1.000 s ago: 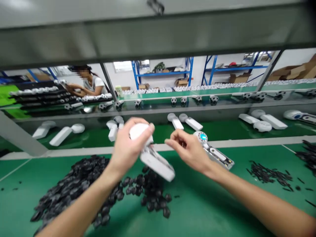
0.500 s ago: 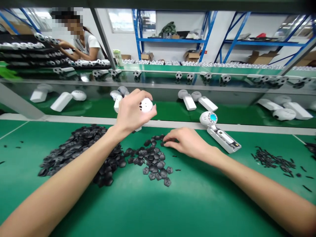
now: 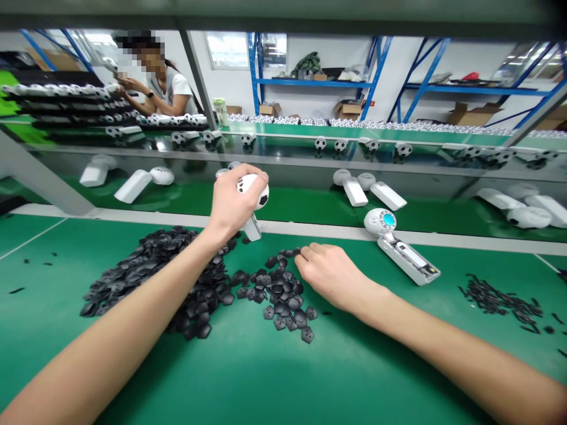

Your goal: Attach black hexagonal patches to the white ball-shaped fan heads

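Observation:
My left hand is wrapped round the ball-shaped head of a white device with black patches, raised over the bench; its white handle hangs below the fingers. My right hand rests low at the upper right edge of a loose group of black pentagon pieces, fingertips pressed together at a piece; what they pinch is mostly hidden. Left of that group lies a large heap of black pieces, partly behind my left forearm. An opened white device with a blue disc lies right of my right hand.
Thin black strips lie on the green bench at the right. Beyond the bench's pale edge, white devices lie on a green belt. A person handles parts at the back left. A grey post slants at the left.
The view has shifted slightly. My left hand has turned the ball, so black patches and the handle now show. My right hand's fingers have closed at the black pieces.

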{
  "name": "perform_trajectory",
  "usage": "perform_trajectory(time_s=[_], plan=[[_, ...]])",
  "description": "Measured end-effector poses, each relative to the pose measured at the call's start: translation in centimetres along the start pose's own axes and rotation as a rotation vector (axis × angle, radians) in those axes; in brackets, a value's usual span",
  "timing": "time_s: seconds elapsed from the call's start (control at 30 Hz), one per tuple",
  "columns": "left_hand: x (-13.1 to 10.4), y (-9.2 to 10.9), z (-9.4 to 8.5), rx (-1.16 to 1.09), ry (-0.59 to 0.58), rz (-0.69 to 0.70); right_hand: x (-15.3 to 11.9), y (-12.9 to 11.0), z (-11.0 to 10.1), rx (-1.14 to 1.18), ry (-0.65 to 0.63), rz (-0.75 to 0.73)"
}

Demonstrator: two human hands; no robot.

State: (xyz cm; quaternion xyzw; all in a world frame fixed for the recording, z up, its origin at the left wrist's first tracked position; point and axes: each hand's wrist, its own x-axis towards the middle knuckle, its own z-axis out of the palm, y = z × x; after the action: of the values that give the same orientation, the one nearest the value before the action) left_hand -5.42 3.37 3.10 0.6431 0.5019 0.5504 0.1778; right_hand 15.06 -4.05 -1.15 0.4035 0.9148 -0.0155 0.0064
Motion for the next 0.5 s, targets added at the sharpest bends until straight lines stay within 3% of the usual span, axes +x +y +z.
perform_trajectory(time_s=[0.07, 0.13, 0.2, 0.3, 0.37, 0.5], plan=[[0.5, -0.1, -0.2, -0.093, -0.115, -0.145, 0.1, 0.6, 0.0, 0.054, 0.027, 0.047], [0.8, -0.6, -0.3, -0.141, -0.171, -0.202, 0.0, 1.3, -0.3, 0.104, 0.066, 0.072], [0.6, -1.0, -0.2, -0.167, -0.129, -0.095, -0.1, 2.1, -1.0, 0.358, 0.181, 0.106], [-0.5, -1.1, 0.3, -0.210, -0.056, 0.179, -0.7, 2.5, -2.5, 1.073, 0.443, 0.132], [-1.7, -0.7, 0.7, -0.219, -0.033, 0.295, -1.0, 2.3, -3.5, 1.439, 0.537, 0.106], [-3.9, 0.6, 1.3, -0.206, 0.001, 0.390, -1.3, 0.9, -4.1, 1.735, 0.579, 0.087]])
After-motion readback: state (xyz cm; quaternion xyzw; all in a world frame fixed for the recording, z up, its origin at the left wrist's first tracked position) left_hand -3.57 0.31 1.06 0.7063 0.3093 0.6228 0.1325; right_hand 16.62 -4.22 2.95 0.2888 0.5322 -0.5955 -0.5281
